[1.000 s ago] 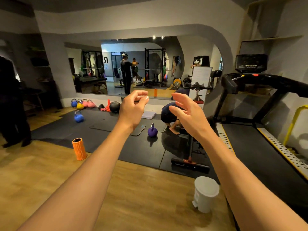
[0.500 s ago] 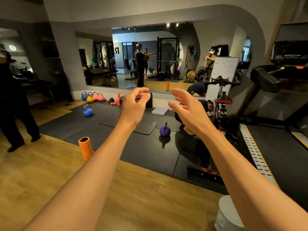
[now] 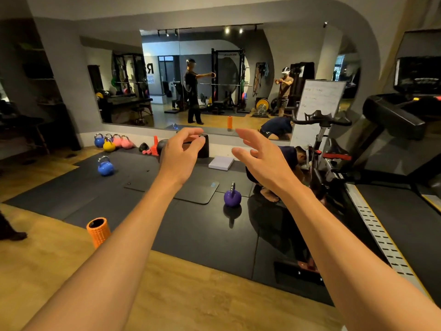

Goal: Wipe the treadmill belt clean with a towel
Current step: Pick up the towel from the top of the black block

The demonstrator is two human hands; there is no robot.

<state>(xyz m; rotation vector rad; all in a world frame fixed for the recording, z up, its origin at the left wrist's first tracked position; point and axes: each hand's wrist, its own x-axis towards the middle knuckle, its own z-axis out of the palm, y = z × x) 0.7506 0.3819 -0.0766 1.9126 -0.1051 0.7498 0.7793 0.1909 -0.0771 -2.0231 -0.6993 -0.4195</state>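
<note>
**Inspector A:** The view is swinging left; the treadmill belt [image 3: 405, 223] is sliding toward the right edge. Both hands are raised, spread and holding nothing: left hand [image 3: 181, 158], right hand [image 3: 260, 161]. No towel is showing anywhere.

**Inspector B:** So wiping is not beginning; I judge they are looking for the towel. Room to move?

**Inspector A:** The wooden floor [image 3: 191, 302] ahead is lying open. The exercise bike [image 3: 322, 144] is crowding the belt's perforated side rail [image 3: 379, 235].

Left hand [image 3: 179, 158], right hand [image 3: 263, 161] raised empty; treadmill belt [image 3: 405, 225] right.
</note>
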